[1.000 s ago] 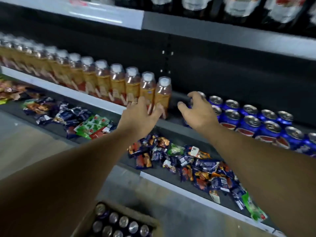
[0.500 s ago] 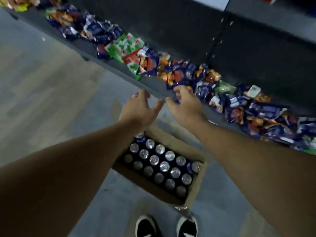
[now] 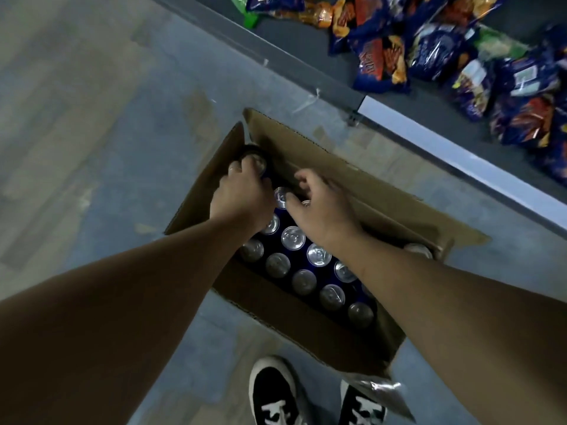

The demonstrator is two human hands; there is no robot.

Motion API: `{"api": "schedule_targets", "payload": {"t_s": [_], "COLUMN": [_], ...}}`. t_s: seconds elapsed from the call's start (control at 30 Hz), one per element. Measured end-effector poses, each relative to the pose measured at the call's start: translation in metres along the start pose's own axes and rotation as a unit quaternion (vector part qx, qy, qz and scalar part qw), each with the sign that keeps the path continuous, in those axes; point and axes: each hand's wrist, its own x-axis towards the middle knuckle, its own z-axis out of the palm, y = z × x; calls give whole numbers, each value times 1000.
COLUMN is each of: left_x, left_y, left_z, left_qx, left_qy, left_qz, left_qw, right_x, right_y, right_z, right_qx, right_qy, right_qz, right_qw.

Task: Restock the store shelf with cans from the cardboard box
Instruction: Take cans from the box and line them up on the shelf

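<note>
An open cardboard box (image 3: 302, 322) stands on the floor, filled with several blue cans with silver tops (image 3: 293, 237). Both my hands are down inside its far end. My left hand (image 3: 242, 194) curls its fingers over a can (image 3: 252, 157) in the far left corner. My right hand (image 3: 322, 210) grips the top of the neighbouring can (image 3: 280, 195) between thumb and fingers. My forearms hide part of the rows.
The lowest shelf (image 3: 429, 139) runs diagonally past the box at the upper right, heaped with snack packets (image 3: 460, 56). My two black-and-white shoes (image 3: 273, 394) stand just in front of the box. Torn plastic wrap (image 3: 383, 391) hangs at its near corner.
My view swung down from the shelf of cans and bottles to the box. Both hands dropped from shelf height into the box and closed on two cans.
</note>
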Motion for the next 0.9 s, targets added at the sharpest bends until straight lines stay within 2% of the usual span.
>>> {"api": "schedule_targets", "payload": {"t_s": [0.17,0.4,0.7,0.9], "left_x": [22,47,29,1], "left_y": [-9,-8,1,24], "left_z": [23,32,3,-41], "left_qx": [25,122,108,53], "left_qy": [0,33,-4,-32], "left_qz": [-10,-12,24,44], "left_qw": [1000,992,994,997], "right_x": [20,32,22,-3], "right_y": [16,27,5,-22], "right_z": [20,23,-1,-28], "right_qx": [7,12,-9,-2], "right_qy": [-4,-27,-86,-120], "right_qz": [-2,-2,11,-4], "right_qw": [1000,1000,996,993]}}
